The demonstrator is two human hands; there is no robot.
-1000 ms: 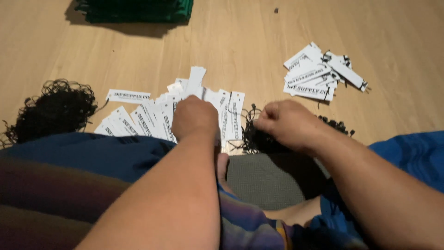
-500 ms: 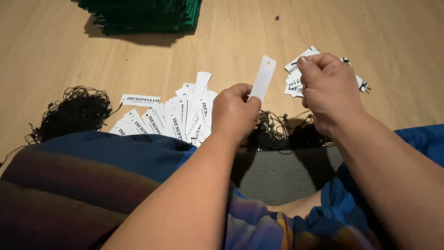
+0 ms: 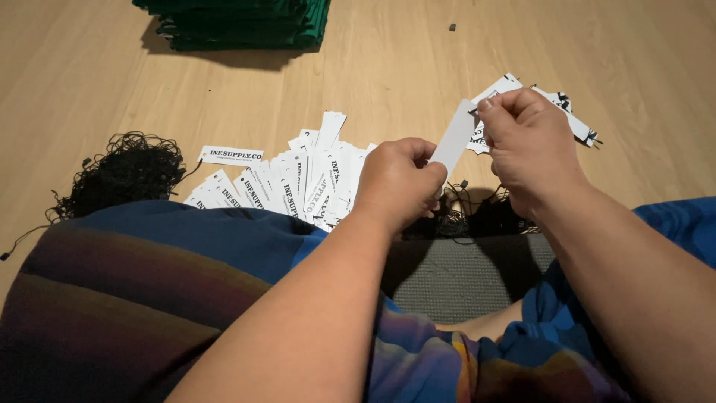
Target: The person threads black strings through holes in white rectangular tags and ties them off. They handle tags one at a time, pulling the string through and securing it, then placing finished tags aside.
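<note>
Lifted off the pile since a moment ago, the blank white tag [image 3: 453,140] is now pinched between left hand [image 3: 399,183] and right hand [image 3: 526,142] above the floor [image 3: 89,97], ready for stringing

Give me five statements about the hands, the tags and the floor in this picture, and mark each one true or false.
1. Both hands hold one blank white tag between them. True: the left hand pinches its lower end, the right hand its upper end.
2. A heap of printed tags lies fanned out on the wooden floor. True.
3. The stack of folded cloth at the top is red. False: it is dark green.
4. The tangle of black string lies right of the right hand. False: it lies far left of both hands.
5. The held tag lies flat on the floor. False: it is lifted above it.
</note>
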